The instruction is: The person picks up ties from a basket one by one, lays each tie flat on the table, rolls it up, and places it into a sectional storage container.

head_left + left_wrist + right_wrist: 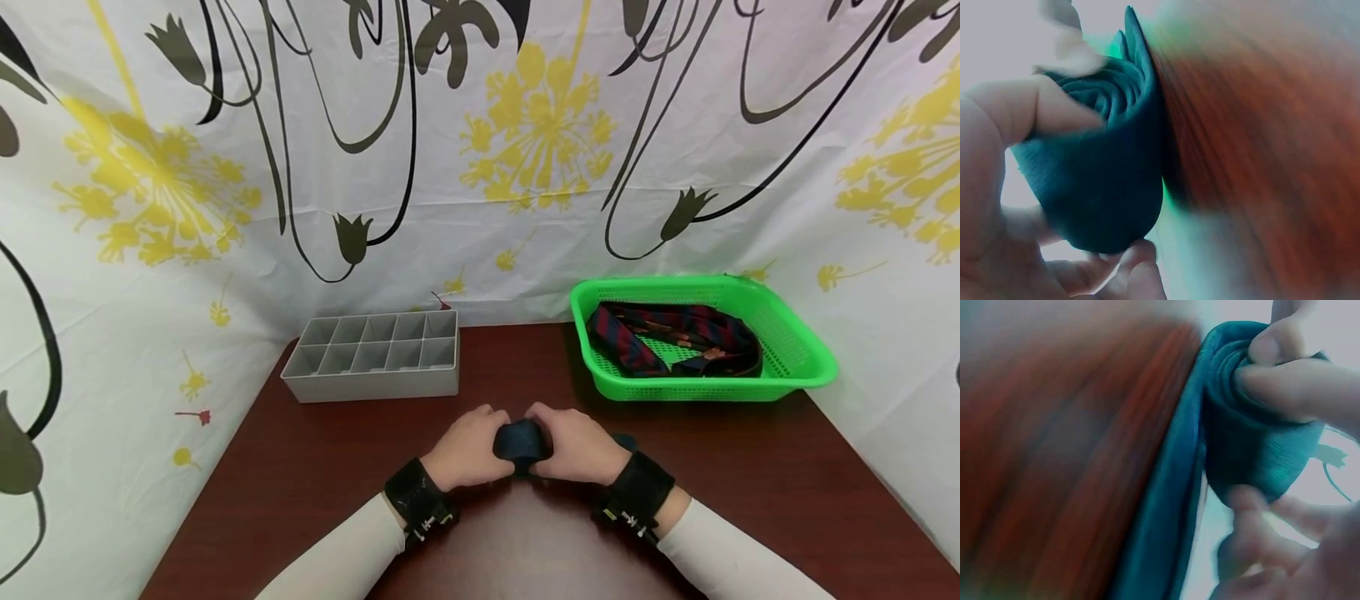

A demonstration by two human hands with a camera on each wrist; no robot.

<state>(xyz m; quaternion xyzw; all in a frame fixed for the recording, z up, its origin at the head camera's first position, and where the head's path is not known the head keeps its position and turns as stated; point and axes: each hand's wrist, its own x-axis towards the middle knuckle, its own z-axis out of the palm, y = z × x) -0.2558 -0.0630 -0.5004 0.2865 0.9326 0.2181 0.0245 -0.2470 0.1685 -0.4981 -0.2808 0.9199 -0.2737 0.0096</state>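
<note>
A dark teal necktie (521, 442), wound into a thick roll, is between my two hands over the table. My left hand (470, 447) grips one side of it; in the left wrist view the thumb lies across the spiral end of the roll (1094, 181) and fingertips support the opposite end. From the other side my right hand (579, 444) holds it the same way. The right wrist view shows a loose flat length of the necktie (1169, 506) running from the roll along the tabletop. A bit of teal cloth shows behind the right wrist in the head view.
A grey divided box (378, 385) with several compartments stands at the back left of the dark wooden table (300, 500). At the back right is a green basket (697, 389) holding striped and patterned neckties (630, 342). A printed curtain (435, 167) hangs behind.
</note>
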